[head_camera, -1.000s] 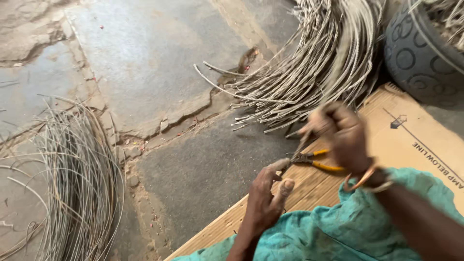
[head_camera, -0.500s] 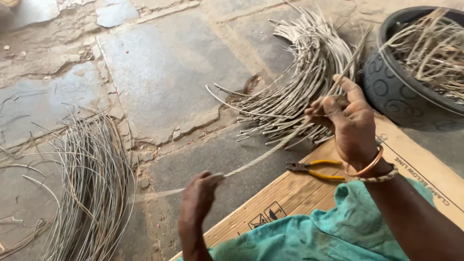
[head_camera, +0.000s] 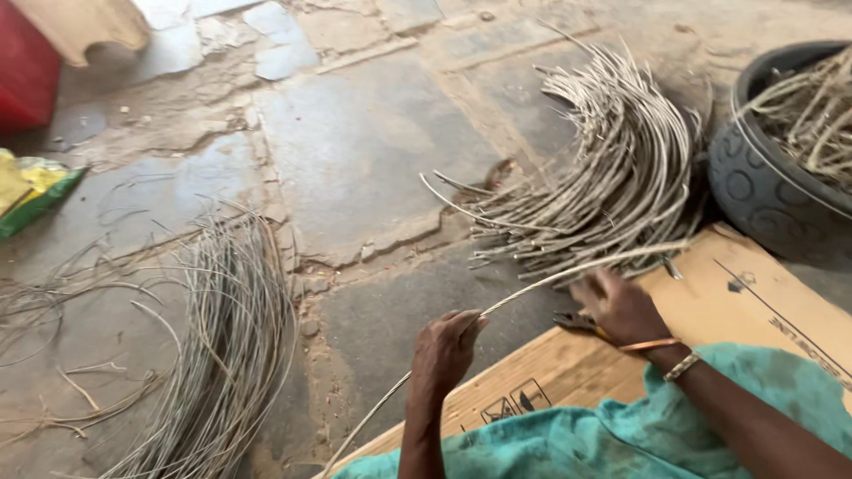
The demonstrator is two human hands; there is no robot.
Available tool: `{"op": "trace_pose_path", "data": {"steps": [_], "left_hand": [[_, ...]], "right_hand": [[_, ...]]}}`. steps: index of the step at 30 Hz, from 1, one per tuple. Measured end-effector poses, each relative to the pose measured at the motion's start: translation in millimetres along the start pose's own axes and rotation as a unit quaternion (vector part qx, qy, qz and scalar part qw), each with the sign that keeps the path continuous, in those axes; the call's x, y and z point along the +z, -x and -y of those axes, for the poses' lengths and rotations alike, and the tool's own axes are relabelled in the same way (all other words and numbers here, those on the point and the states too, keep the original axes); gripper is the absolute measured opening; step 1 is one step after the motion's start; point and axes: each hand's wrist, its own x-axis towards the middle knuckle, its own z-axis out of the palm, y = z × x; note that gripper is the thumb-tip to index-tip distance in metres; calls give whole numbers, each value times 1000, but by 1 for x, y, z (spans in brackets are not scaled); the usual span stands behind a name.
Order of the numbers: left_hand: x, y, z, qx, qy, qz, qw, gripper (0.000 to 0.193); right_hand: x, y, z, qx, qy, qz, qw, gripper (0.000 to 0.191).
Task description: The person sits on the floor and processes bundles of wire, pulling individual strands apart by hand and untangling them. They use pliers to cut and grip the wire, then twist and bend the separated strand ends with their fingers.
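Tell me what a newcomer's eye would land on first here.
Probably the long pale cane strip running across the middle, pinched in the left hand, with the right hand near its far part. Next, the fanned bundle of cut canes beyond on the stone floor, and the dark patterned tub at right.

Pale straw, teal and grey under your hands

Your cane strip (head_camera: 568,275) is pale straw; the bundles (head_camera: 621,177) grey-beige. Your cloth (head_camera: 568,443) is teal, the cardboard (head_camera: 754,302) tan with black marks, the pot (head_camera: 754,191) dark grey with swirls, the bangle (head_camera: 652,344) copper.
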Motion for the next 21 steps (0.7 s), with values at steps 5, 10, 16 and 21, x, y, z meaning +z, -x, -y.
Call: {"op": "trace_pose_path", "data": {"steps": [5, 10, 16, 21], "left_hand": [[-13, -5, 24, -46, 1, -41, 998, 22], [-11, -14, 46, -42, -41, -30, 998, 22], [-23, -26, 60, -96, -81, -1, 992, 24], [-40, -26, 61, -108, -99, -6, 989, 26]], "right_hand": [[33, -5, -64, 39, 326, 158, 931, 72], [38, -19, -71, 37, 343, 165, 924, 72], [40, -38, -58, 4, 365, 243, 899, 55], [43, -37, -60, 2, 250, 175, 952, 44]]}}
